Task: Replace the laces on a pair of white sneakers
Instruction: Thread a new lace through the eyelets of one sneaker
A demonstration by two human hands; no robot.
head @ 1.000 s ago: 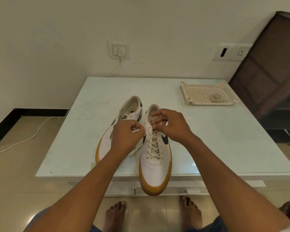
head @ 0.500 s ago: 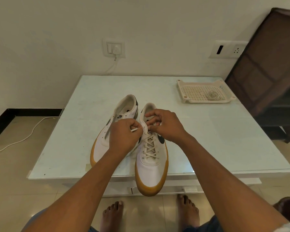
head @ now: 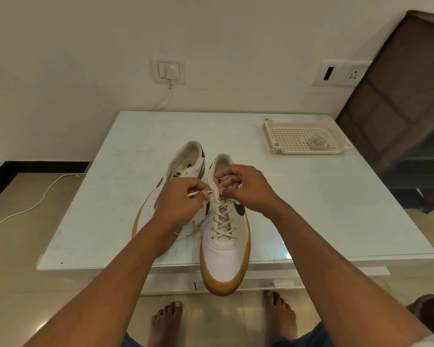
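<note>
Pinching the lace tip (head: 198, 193) just left of the laced sneaker's (head: 224, 256) top eyelet, the left hand (head: 181, 205) was curled tight, while the right hand (head: 248, 191) gripped that sneaker's top edge. The tip could miss the eyelet or fray. A hard tug might drag the sneaker off the table (head: 311, 209), since its toe jutted past the edge.

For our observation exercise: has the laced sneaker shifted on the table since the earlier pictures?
No: the laced sneaker still overhangs the near edge of the table as before.
</note>
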